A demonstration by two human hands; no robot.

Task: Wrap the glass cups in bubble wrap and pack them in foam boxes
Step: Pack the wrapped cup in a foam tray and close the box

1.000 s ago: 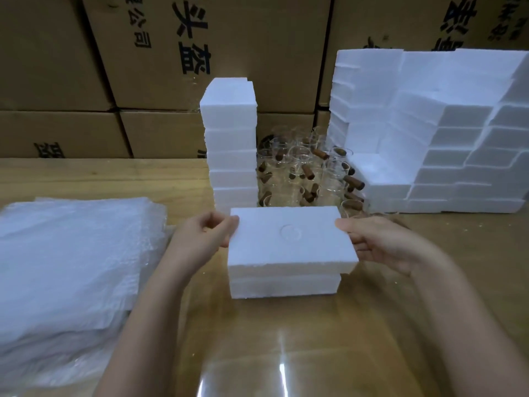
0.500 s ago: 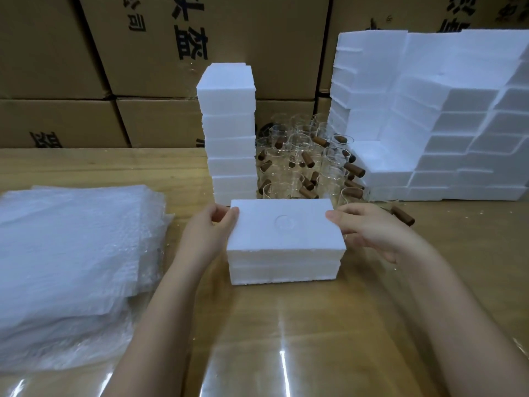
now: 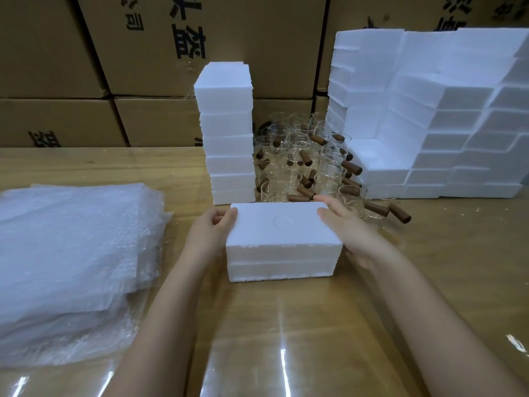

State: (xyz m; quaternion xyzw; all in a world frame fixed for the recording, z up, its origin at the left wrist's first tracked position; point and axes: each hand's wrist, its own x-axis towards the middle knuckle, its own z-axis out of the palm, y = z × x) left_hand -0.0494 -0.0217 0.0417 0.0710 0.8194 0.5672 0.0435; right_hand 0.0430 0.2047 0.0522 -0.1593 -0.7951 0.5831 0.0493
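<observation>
A closed white foam box (image 3: 282, 242) stands on the wooden table (image 3: 429, 267) in front of me. My left hand (image 3: 210, 232) grips its left end, thumb on the lid's top corner. My right hand (image 3: 347, 229) holds the right end, fingers along the lid's far corner. Behind the box stand several glass cups (image 3: 300, 164) with brown wooden handles. A thick pile of bubble wrap sheets (image 3: 71, 259) lies at the left.
A tall stack of foam boxes (image 3: 227, 133) rises behind the held box. A larger stepped pile of foam boxes (image 3: 435, 118) fills the back right. Cardboard cartons (image 3: 143, 67) line the wall behind the table.
The lid has come down flush on the box. Both hands have stayed at its ends, and the box sits slightly nearer the cups.
</observation>
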